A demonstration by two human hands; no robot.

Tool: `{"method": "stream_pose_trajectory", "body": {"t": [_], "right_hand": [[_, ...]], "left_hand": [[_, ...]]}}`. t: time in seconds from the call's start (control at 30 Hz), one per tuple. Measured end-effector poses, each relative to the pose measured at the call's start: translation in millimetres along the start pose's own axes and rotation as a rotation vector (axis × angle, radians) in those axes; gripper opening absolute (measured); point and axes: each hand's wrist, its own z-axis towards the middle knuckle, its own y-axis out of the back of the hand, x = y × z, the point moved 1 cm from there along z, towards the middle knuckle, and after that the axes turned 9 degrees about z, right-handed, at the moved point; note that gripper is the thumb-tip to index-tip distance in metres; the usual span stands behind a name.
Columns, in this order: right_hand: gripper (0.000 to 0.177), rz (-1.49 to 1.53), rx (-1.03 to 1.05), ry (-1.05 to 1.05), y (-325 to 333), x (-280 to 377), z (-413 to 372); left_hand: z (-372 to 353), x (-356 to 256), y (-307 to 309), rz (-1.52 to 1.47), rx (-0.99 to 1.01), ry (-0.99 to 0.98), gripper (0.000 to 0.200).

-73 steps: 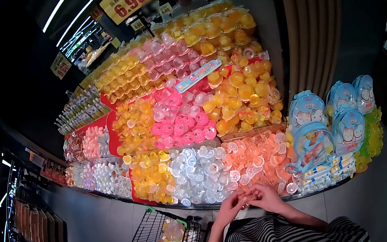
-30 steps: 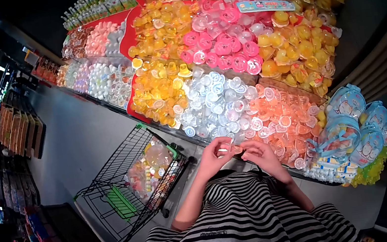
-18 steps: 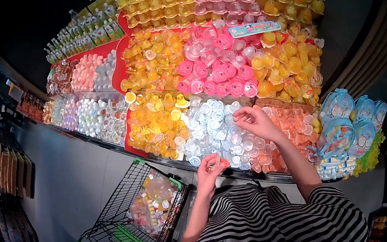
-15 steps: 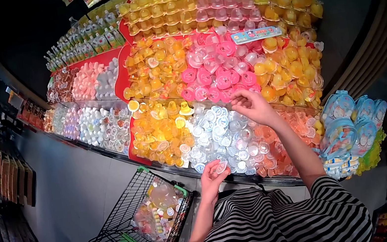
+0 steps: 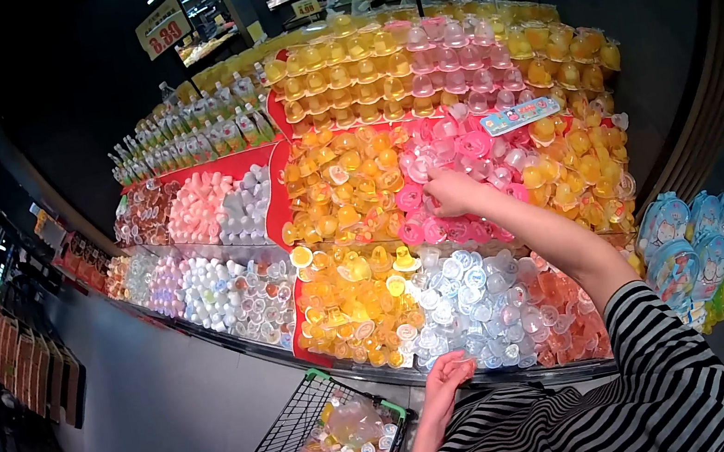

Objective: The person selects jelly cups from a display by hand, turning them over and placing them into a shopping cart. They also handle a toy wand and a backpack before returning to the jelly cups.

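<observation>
My right hand (image 5: 456, 194) reaches down among the pink-lidded jelly cups (image 5: 474, 146) in the upper bin. Its fingers are curled against the cups, and what lies between them is hidden. Low at the bin's front edge, my left hand (image 5: 447, 378) is closed around a small clear jelly cup (image 5: 463, 358), of which only a little shows. Beyond that hand lie clear cups with white and blue lids (image 5: 465, 290). Yellow jelly cups (image 5: 354, 288) fill the bin to their left, and orange ones (image 5: 569, 307) lie to the right.
A black wire shopping cart (image 5: 284, 425) with green trim holds bagged and loose cups (image 5: 344, 448). Stacked jelly cups (image 5: 349, 74), small bottles (image 5: 208, 137) and price signs (image 5: 165, 33) stand behind. A blue box (image 5: 521, 115) rests on the cups; blue packs (image 5: 678, 258) hang at right.
My right hand has moved down onto the pink-lidded cups, its fingers now bent among them. My left hand still holds its cup near the front edge. The view has tilted up.
</observation>
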Motion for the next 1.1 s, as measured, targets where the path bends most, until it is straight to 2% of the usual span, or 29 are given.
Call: {"method": "stream_pose_trajectory", "body": {"t": [0.07, 0.2, 0.3, 0.4, 0.5, 0.57, 0.63, 0.67, 0.7, 0.77, 0.83, 0.9, 1.0, 1.03, 1.1], "right_hand": [[0.033, -0.032, 0.083, -0.073, 6, 8, 1], [0.027, -0.259, -0.036, -0.041, -14, 14, 2], [0.030, -0.182, 0.000, -0.058, -6, 17, 1], [0.036, -0.062, -0.059, -0.018, 31, 26, -15], [0.048, 0.188, -0.422, 0.176, 65, 34, -53], [0.049, 0.451, -0.584, 0.124, 77, 47, -95], [0.049, 0.927, -0.682, 0.058, 45, 39, -137], [0.051, 1.160, -0.660, -0.004, 31, 47, -165], [0.053, 1.209, -0.609, -0.159, 15, 53, -193], [0.053, 1.285, -0.535, -0.210, -26, 63, -243], [0.051, 1.713, -0.382, -0.354, -83, 65, -295], [0.048, 1.871, -0.267, -0.527, -102, 76, -337], [0.048, 2.053, -0.294, -0.621, -115, 90, -374], [0.049, 2.102, -0.299, -0.561, -122, 90, -382], [0.049, 1.953, -0.263, -0.627, -127, 90, -388]], "left_hand": [[0, -4, 0, -0.023, -0.011, 0.008, 0.035], [3, -5, 1, -0.074, -0.004, 0.028, 0.036], [5, -3, 1, -0.046, -0.007, 0.015, 0.034], [6, -7, -9, -0.026, -0.015, -0.015, 0.037], [7, -2, -11, -0.046, -0.002, -0.016, 0.039], [9, 2, -12, -0.036, -0.016, -0.011, 0.038], [10, 9, -12, -0.079, -0.033, 0.012, 0.038], [11, 11, -12, -0.096, -0.037, 0.026, 0.038], [12, 13, -13, -0.108, -0.040, 0.036, 0.036], [14, 16, -18, -0.130, -0.045, 0.055, 0.031], [14, 16, -25, -0.209, 0.016, 0.044, 0.026], [13, 6, -40, -0.253, 0.062, 0.067, 0.016], [21, 9, -54, -0.102, 0.182, 0.124, 0.016], [23, 13, -61, 0.008, 0.196, 0.106, 0.020], [24, 10, -82, 0.179, 0.243, 0.073, 0.025]]}}
